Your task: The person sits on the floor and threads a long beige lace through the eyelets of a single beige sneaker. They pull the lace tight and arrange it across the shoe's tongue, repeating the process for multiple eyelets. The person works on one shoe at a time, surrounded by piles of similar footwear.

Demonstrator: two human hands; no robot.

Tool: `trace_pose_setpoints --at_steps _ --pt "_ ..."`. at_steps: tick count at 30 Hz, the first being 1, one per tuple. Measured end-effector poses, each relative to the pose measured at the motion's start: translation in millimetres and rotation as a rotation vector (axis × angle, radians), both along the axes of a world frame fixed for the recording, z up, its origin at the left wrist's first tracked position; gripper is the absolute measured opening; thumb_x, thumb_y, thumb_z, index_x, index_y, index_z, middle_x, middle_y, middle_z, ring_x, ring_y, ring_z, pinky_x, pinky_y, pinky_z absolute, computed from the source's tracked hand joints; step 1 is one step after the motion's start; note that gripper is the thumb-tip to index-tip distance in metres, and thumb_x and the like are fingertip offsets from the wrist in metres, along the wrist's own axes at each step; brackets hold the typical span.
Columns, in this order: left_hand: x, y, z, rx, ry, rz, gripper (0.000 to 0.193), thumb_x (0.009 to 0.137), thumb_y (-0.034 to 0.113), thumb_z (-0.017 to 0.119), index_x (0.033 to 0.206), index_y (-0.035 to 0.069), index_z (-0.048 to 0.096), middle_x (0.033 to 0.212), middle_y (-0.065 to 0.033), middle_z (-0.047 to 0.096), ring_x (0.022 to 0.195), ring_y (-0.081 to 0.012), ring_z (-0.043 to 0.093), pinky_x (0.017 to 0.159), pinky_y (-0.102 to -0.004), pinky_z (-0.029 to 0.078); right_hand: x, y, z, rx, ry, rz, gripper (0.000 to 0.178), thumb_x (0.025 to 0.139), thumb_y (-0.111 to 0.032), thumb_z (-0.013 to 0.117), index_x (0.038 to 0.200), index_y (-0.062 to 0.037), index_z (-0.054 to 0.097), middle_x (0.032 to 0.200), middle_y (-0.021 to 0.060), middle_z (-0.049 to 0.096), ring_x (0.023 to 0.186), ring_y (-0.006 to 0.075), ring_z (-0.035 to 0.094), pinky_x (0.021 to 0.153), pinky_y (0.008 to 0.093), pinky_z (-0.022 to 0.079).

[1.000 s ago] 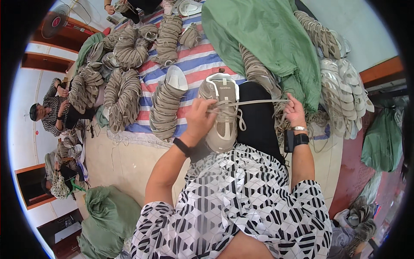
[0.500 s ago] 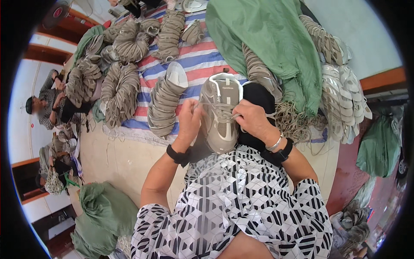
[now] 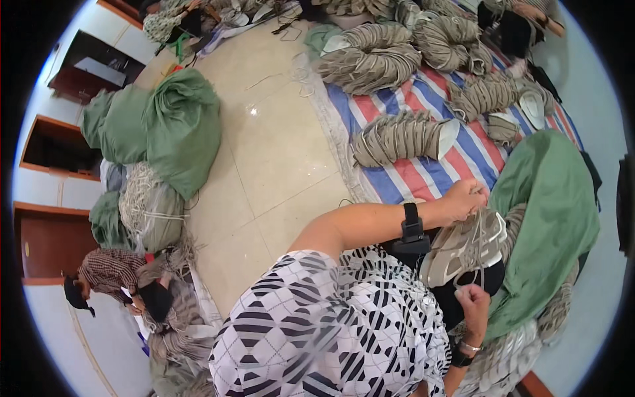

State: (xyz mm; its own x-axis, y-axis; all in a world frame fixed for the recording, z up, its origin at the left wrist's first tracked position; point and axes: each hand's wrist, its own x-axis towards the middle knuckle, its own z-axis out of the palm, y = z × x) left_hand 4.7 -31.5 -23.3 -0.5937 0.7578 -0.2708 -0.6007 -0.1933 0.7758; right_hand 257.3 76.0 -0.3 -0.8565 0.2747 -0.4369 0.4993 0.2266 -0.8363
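Observation:
A beige and grey sneaker rests on my dark-clad lap, at the right of the view. Its light shoelace runs between my two hands. My left hand is closed in a pinch on the lace, beyond the shoe. On the near side of the shoe, my right hand pinches a looped part of the same lace. Fingertip details of both hands are small and partly hidden. A black band sits on each wrist.
A striped sheet carries stacked rows of shoe uppers. Beside my lap lies a green sack; bulging green bags stand on the tiled floor. A person sits among bundles at the left.
The view has swung left, so the sneaker and my hands now appear further right. My hands have drawn apart, one on each side of the shoe, with lace between them.

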Motion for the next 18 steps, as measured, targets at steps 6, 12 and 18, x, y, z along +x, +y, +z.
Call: trace_pose_setpoints --at_steps 6,12,18 --pt "-5.6 -4.1 -3.0 -0.19 0.256 -0.052 0.028 0.086 0.018 0.058 0.111 0.007 0.056 0.063 0.0007 0.049 0.048 -0.0087 0.043 0.039 -0.0258 0.032 -15.7 -7.3 -3.6 -0.008 0.161 -0.414 0.018 0.088 -0.019 0.057 0.09 -0.0046 0.068 0.061 -0.0021 0.05 0.052 0.0054 0.042 0.047 0.0221 0.032" --pt "-23.4 -22.3 11.5 -0.126 0.178 0.0 0.025 0.092 0.017 0.056 0.114 0.007 0.053 0.067 0.0053 0.044 0.052 -0.0036 0.04 0.044 -0.0216 0.035 -25.9 -13.0 12.0 0.119 0.078 -0.046 0.014 0.083 -0.016 0.066 0.082 -0.002 0.064 0.063 -0.0015 0.054 0.058 0.0071 0.048 0.053 0.0252 0.04" --pt "-100.1 -32.9 37.1 0.101 0.018 0.199 0.023 0.091 0.01 0.054 0.113 0.005 0.05 0.06 0.0044 0.038 0.045 -0.005 0.031 0.04 -0.0212 0.026 3.6 1.0 4.3 0.122 0.149 -0.463 0.012 0.087 -0.016 0.065 0.088 -0.0035 0.064 0.065 -0.0059 0.054 0.054 0.0006 0.044 0.048 0.0178 0.034"
